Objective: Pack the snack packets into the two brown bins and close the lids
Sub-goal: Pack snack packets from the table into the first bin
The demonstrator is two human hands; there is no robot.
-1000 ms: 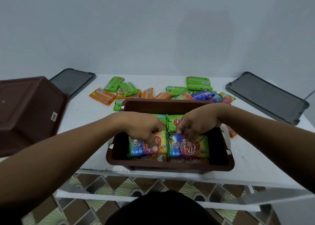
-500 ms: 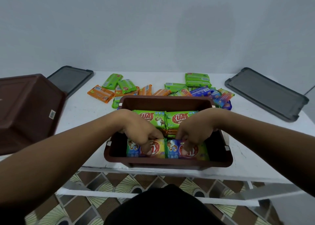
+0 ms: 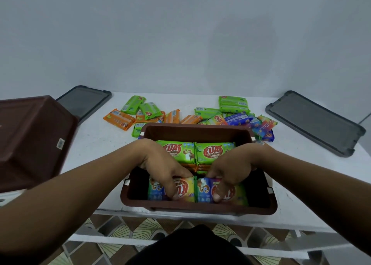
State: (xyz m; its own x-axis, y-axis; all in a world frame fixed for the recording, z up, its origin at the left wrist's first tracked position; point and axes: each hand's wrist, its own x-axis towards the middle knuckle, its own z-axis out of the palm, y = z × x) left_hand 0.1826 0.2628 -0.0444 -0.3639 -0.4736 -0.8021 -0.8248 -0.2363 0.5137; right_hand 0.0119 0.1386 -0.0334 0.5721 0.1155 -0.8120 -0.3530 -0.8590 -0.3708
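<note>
1. Where the open brown bin [image 3: 200,129] sits at the near edge of the desk [image 3: 96,144], the left rainbow packet [image 3: 187,190] and the right rainbow packet [image 3: 204,188] touch side by side inside it.
2. Both hands reach in: the left hand [image 3: 162,164] curls its fingers over the left rainbow packet and the right hand [image 3: 232,166] over the right rainbow packet, apparently gripping, though the thumbs are hidden.
3. Two green packets [image 3: 176,150] lie behind them.
4. Loose packets [image 3: 120,120] lie beyond the bin, an overturned brown bin [image 3: 34,134] at the left, and grey lids [image 3: 315,122] at both far corners.

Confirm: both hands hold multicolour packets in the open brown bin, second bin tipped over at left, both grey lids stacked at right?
Wrong on the lids. The head view shows them apart: one grey lid far left behind the tipped bin, the other lid on the right. Rest holds: left hand and right hand hold multicolour packets in the open bin.
</note>
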